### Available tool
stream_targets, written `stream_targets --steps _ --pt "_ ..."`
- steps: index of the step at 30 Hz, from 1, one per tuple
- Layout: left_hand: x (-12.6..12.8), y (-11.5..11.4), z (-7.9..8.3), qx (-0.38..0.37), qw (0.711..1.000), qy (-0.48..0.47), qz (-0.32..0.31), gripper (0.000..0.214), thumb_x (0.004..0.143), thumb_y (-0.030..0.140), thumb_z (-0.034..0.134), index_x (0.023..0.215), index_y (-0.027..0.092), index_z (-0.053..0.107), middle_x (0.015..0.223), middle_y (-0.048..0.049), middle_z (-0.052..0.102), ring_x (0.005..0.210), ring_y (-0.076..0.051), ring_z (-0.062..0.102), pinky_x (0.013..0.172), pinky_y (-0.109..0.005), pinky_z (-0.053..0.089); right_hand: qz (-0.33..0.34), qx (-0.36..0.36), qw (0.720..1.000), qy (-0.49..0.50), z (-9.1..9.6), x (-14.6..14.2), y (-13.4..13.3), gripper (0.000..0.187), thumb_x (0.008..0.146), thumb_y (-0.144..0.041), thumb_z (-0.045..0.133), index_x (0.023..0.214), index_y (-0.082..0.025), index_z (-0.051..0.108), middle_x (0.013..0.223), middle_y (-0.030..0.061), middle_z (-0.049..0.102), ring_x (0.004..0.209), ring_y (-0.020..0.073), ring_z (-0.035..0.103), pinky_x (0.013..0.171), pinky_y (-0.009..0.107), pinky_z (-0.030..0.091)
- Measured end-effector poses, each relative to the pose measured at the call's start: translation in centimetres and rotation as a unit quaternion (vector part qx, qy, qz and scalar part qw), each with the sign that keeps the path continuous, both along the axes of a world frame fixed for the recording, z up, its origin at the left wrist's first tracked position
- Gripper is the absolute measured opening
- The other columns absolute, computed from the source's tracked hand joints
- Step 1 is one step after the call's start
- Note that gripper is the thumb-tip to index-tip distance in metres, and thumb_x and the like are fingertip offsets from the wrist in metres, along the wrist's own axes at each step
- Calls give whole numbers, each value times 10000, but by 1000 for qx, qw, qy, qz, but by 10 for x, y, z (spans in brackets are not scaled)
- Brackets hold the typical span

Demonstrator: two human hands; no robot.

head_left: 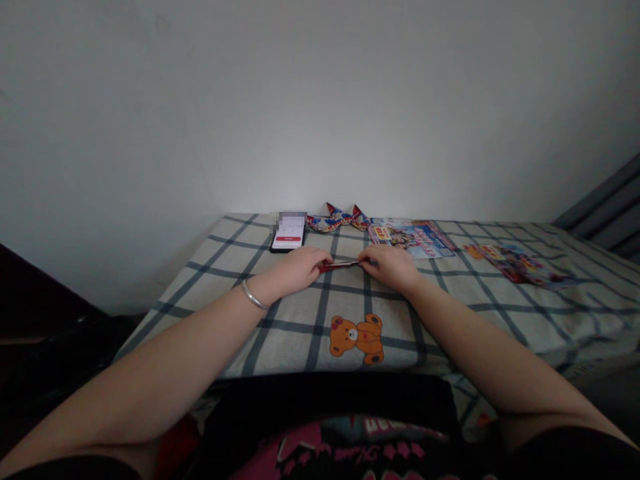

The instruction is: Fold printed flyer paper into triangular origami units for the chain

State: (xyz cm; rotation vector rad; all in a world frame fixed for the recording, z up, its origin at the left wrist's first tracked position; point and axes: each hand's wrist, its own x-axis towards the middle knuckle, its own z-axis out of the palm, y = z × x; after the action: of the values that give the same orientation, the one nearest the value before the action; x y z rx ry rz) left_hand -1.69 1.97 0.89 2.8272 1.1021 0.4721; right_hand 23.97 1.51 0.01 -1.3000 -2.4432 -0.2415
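Note:
Between my two hands a thin, narrow strip of folded paper, red at its left end and pale along the edge, is stretched just above the checked cloth. My left hand, with a silver bangle at the wrist, pinches the left end. My right hand pinches the right end, its fingertips closed over it. Just beyond them lies a folded paper piece with pointed peaks, printed in red, blue and white. A phone with a lit screen lies beyond my left hand.
A printed flyer lies behind my right hand, and another flyer lies farther right. The checked cloth with a printed bear covers the surface, which meets a white wall. A dark bag is at the lower left.

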Motion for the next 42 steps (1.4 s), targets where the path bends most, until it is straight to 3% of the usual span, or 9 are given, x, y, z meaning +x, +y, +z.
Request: stream_targets --steps 4,6,8,12,25,30,35,39,42 --pt "3 -4 0 11 1000 -7 7 192 913 239 514 1023 162 652 959 -53 669 895 -193 604 816 -306 465 0 3 1000 -2 0 -1 0 134 894 -243 563 936 -237 691 980 23 725 914 183 648 689 260 418" --pt "5 -4 -4 33 999 6 0 238 879 340 611 1025 155 649 967 -63 649 903 -206 594 803 -309 467 0 3 1000 -5 0 -1 0 135 894 -248 563 934 -237 692 978 23 724 912 185 649 689 262 418" --pt "6 -3 -9 66 998 15 -4 205 874 288 629 1026 152 645 982 -64 627 910 -200 586 811 -305 464 1 5 1000 -7 -1 -2 0 138 896 -252 562 931 -238 694 973 24 723 910 186 649 689 263 419" --pt "6 -1 -14 121 992 33 -4 162 929 153 504 1014 157 643 954 -55 611 892 -186 573 819 -307 457 11 4 1000 -7 -1 -1 0 141 896 -250 563 935 -238 698 975 28 721 915 186 647 708 265 426" --pt "-3 -1 -5 134 985 107 -16 208 886 88 484 966 160 662 923 -60 622 885 -210 581 809 -338 464 92 -14 994 -54 0 5 5 209 873 -152 553 995 -231 703 1006 40 712 967 193 619 834 288 438" --pt "2 -7 -2 134 983 122 -20 191 857 140 530 994 132 664 978 -86 633 913 -216 587 858 -349 464 104 -10 993 -47 0 6 4 201 885 -150 550 987 -222 708 987 44 710 960 192 619 826 290 447" --pt "10 -12 -7 122 985 92 -83 350 920 219 522 1261 184 590 1209 -70 629 1085 -205 541 969 -331 426 115 -10 992 -42 -2 6 6 192 881 -139 550 973 -207 704 978 48 711 947 197 628 836 302 462" --pt "15 -13 -16 118 987 84 -75 372 945 276 513 1304 191 558 1315 -66 588 1108 -209 518 976 -336 423 138 -21 990 -22 -3 6 8 197 873 -110 546 956 -196 703 999 55 722 953 195 638 887 320 462" --pt "18 -17 -16 118 988 82 -54 346 948 288 519 1273 182 575 1268 -80 607 1117 -213 519 968 -339 425 145 -30 989 -16 -3 6 9 177 890 -146 550 953 -197 708 1007 58 729 960 198 641 900 337 460"
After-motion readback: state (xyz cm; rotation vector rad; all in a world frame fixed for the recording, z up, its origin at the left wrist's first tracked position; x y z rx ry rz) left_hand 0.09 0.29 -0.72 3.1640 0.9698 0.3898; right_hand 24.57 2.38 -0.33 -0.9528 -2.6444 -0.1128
